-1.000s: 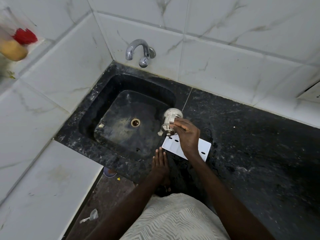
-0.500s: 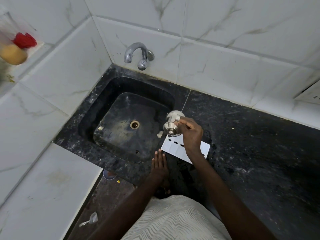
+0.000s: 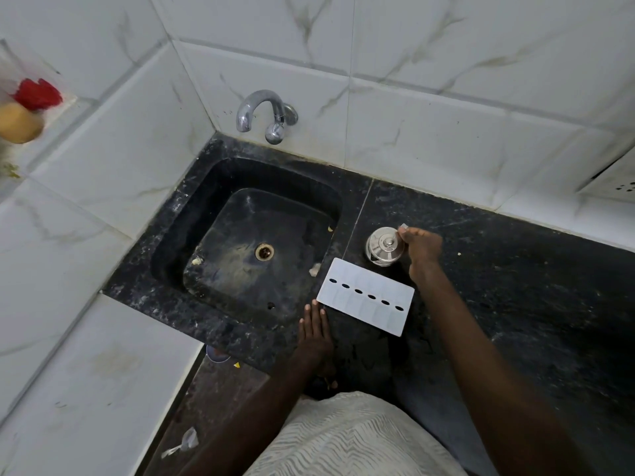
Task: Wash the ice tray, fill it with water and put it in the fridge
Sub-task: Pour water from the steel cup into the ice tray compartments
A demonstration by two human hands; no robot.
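Observation:
The white ice tray (image 3: pixel 347 285) lies flat on the black stone counter (image 3: pixel 515 286), just right of the sink, and shows a row of several dark holes. Behind it a small steel container (image 3: pixel 379 247) with a knobbed lid stands upright on the counter. My right hand (image 3: pixel 421 250) grips the container's right side with closed fingers. My left hand (image 3: pixel 314 333) rests flat on the counter's front edge, fingertips next to the tray's near-left corner, holding nothing.
The black sink (image 3: pixel 187 218) is dry, with a brass drain (image 3: pixel 264 251) and a few scraps in it. A chrome tap (image 3: pixel 264 109) juts from the tiled wall behind it. Red and yellow items (image 3: pixel 24 111) sit on a ledge at far left.
My right hand has carried the steel container from a tilted hold above the tray to the counter behind it, where it now stands upright. The tray is uncovered. My left hand stayed put.

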